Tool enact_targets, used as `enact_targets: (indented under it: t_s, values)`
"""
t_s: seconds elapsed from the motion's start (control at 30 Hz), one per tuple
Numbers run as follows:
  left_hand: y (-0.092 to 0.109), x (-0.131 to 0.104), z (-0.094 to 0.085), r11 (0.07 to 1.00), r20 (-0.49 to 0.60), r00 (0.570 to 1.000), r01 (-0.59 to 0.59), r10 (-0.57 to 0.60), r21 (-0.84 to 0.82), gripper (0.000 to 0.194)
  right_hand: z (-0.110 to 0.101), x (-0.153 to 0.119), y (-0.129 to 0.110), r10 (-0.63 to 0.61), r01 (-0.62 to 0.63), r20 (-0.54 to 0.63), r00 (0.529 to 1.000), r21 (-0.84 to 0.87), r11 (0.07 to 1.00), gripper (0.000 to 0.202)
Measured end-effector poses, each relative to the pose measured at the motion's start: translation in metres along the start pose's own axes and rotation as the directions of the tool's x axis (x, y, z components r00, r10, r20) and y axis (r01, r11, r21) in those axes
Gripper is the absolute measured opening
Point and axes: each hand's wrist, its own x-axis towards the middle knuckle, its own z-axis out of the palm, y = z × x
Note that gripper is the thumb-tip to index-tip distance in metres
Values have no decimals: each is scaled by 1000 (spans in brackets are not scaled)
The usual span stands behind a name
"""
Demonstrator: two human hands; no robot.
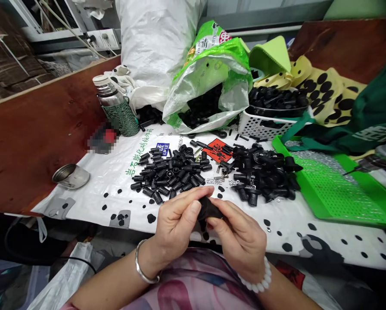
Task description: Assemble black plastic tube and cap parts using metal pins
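Between my two hands is a black plastic part [209,209], held just over the front edge of the work surface. My left hand [176,219] pinches it from the left, with thumb and fingers closed on it. From the right, my right hand [240,228] grips the same part by thumb and forefinger. Fingers cover much of its shape. Beyond my left hand lies a loose pile of small black ribbed caps [173,170]. A heap of larger black plastic fittings [264,172] lies past my right hand. Small metal pieces [221,173] are scattered between the piles.
A green tray [328,193] of thin silvery pieces stands right, near a power screwdriver [374,159]. Behind are an open green-white bag [238,77] of black parts and a white basket [260,125]. At left stand a metal cup [70,176] and a thermos [117,107].
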Motion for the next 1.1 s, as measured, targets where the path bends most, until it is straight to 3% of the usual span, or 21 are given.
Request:
enact_targets:
  t_s: [0.13,0.3,0.47,0.57,0.7,0.83,0.93,1.0,1.1]
  values:
    - [-10,1,7,972,-49,991,111,-124,-206,28,2,2,11,-218,205,-43,975,-205,957,40]
    - [-16,3,14,940,-63,978,173,-200,-293,30,2,1,17,-249,231,-28,968,-289,929,39]
    - [-19,4,14,935,-69,971,198,-228,-296,29,4,1,16,-84,88,30,996,-187,978,30]
    - [-20,4,13,942,-83,970,198,-227,-271,29,5,0,16,84,-75,77,993,-107,991,25]
    - [-17,9,9,961,-33,974,214,-223,-173,30,3,2,15,317,-327,159,935,42,944,27]
    - [-18,17,2,982,13,982,189,-189,21,29,-1,11,14,380,-417,244,892,120,901,25]
    - [-21,19,-5,966,-14,1000,-15,19,259,29,0,14,17,334,-355,197,922,83,931,22]
    - [-22,17,-8,916,0,984,-163,176,365,32,2,15,20,214,-216,127,969,2,976,21]
    - [-20,12,-9,900,82,974,-225,210,374,36,3,14,23,-44,59,78,996,-197,979,23]
